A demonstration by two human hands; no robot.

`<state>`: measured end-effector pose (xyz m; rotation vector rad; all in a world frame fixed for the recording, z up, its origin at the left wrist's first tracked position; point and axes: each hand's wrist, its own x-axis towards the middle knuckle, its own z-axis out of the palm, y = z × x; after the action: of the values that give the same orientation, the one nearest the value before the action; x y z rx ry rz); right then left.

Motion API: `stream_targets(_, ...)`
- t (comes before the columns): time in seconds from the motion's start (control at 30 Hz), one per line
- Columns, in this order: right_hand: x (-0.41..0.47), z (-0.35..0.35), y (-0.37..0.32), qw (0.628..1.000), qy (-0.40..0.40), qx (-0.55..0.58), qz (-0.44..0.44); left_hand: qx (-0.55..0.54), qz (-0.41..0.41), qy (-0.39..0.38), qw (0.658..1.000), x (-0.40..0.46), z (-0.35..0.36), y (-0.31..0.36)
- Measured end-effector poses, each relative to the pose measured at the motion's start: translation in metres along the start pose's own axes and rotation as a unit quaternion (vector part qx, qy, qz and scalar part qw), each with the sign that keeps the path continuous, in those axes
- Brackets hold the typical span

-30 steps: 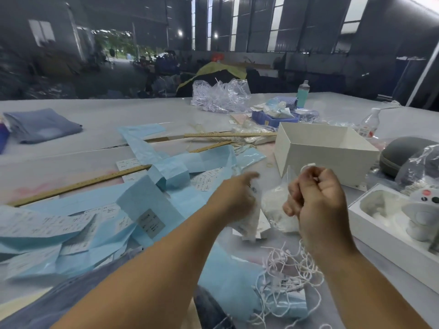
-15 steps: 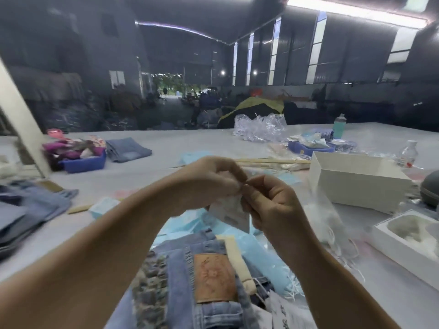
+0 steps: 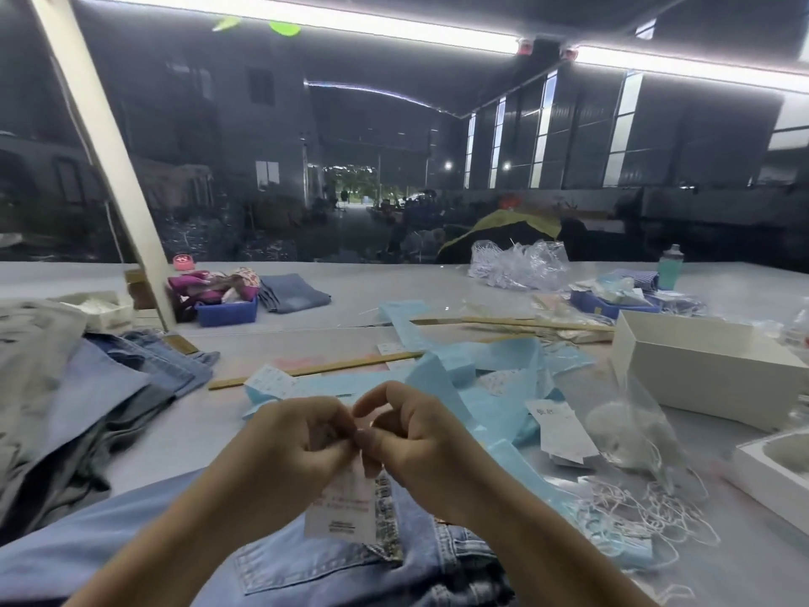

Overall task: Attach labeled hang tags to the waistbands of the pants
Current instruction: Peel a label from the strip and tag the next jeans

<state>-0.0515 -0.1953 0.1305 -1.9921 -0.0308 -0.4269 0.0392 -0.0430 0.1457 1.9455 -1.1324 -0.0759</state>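
A white tag (image 3: pixel 343 503) is pinched at its top edge between the left hand (image 3: pixel 302 444) and the right hand (image 3: pixel 411 435), which are brought together fingertip to fingertip above the desk (image 3: pixel 350 300); each grip is curled and pressed on the tag's top (whether a string is held there as well cannot be told); the tag hangs down from the fingers, with print on its lower part, too blurred to be read. Directly beneath the tag, blue denim pants (image 3: pixel 332 558) are spread on the near edge of the desk, a back pocket being visible below the forearms. To the right of the pants a tangle of white strings (image 3: pixel 634 514) is laid, with a clear bag (image 3: pixel 634 431) just behind it and a white box (image 3: pixel 700 365) farther back. Blue paper strips (image 3: pixel 473 374) and a wooden ruler (image 3: pixel 315 370) are scattered behind the hands. At the left a heap of folded jeans (image 3: pixel 87 387) is piled; a blue tray (image 3: pixel 225 311) is set behind it, well apart from the hands.
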Motion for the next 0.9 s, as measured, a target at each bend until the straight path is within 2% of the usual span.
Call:
stream_targets(0.07,-0.003,0.0,0.001,0.999,-0.003,-0.046,0.018,0.023,-0.015,0.059,0.998,-0.006,-0.005,-0.005)
stream_targets(0.13,-0.008,-0.005,0.001,0.998,-0.005,-0.059,0.039,0.017,-0.03,0.081,0.996,-0.01,-0.01,-0.009)
stream_targets(0.2,-0.013,-0.011,-0.001,0.999,0.005,0.004,0.051,0.002,-0.052,0.085,0.995,-0.015,-0.011,-0.012)
stream_targets(0.27,-0.017,-0.015,-0.005,0.992,0.0,0.113,0.056,-0.009,-0.072,0.094,0.993,-0.02,-0.01,-0.015)
stream_targets(0.4,-0.023,-0.018,-0.008,0.954,-0.069,0.283,0.062,-0.017,-0.104,0.101,0.989,-0.028,-0.007,-0.018)
stream_targets(0.53,-0.031,-0.021,-0.007,0.921,-0.123,0.362,0.07,-0.019,-0.116,0.103,0.988,-0.036,-0.006,-0.019)
stream_targets(0.7,-0.044,-0.015,-0.004,0.881,-0.152,0.445,0.058,-0.011,-0.13,0.088,0.988,-0.043,0.0,-0.019)
stream_targets(0.77,-0.049,-0.013,-0.003,0.878,-0.135,0.455,0.056,-0.015,-0.131,0.081,0.988,-0.045,0.002,-0.019)
stream_targets(0.9,-0.055,-0.007,0.0,0.93,-0.006,0.36,0.076,-0.049,-0.117,0.058,0.99,-0.051,0.012,-0.016)
